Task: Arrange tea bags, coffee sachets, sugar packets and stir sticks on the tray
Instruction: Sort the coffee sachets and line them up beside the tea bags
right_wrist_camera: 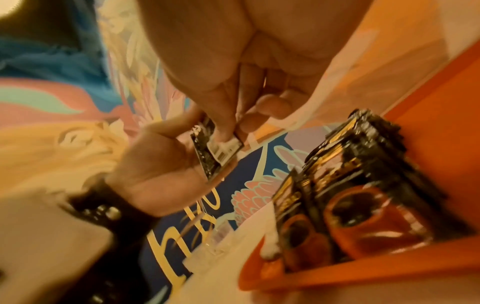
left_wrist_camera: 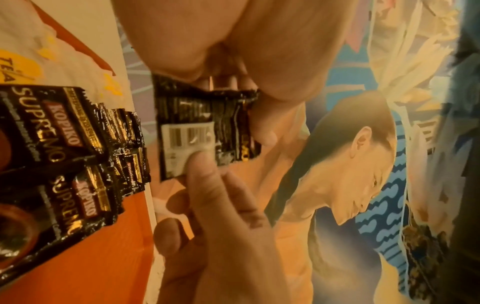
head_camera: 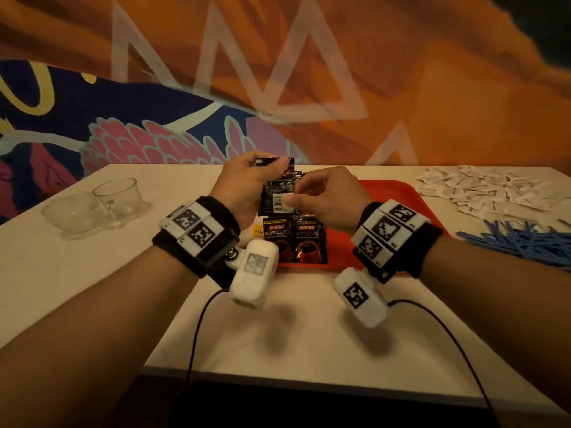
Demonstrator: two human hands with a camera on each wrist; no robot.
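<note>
We hold a black coffee sachet (head_camera: 277, 193) in the air above the tray (head_camera: 392, 193), its back toward us with a white barcode patch. Our left hand (head_camera: 244, 186) grips its top edge, fingers curled over it; our right hand (head_camera: 324, 199) pinches the barcode corner between thumb and fingertip.

Below it, more sachets (head_camera: 293, 239) lie in two overlapping rows on the near left part of the red tray, glossy black with a red cup printed on each. A tea bag (head_camera: 257, 231) with a yellow tag lies just left of them.

The tray sits on a pale table (head_camera: 92, 288). White sugar packets (head_camera: 488, 189) are heaped at the far right, blue stir sticks (head_camera: 522, 242) nearer, two clear glass cups (head_camera: 92, 205) at the left. A painted mural (head_camera: 154, 118) covers the wall.

The sachets read "KOPIKO SUPREMO"; the tag reads "TEA".
</note>
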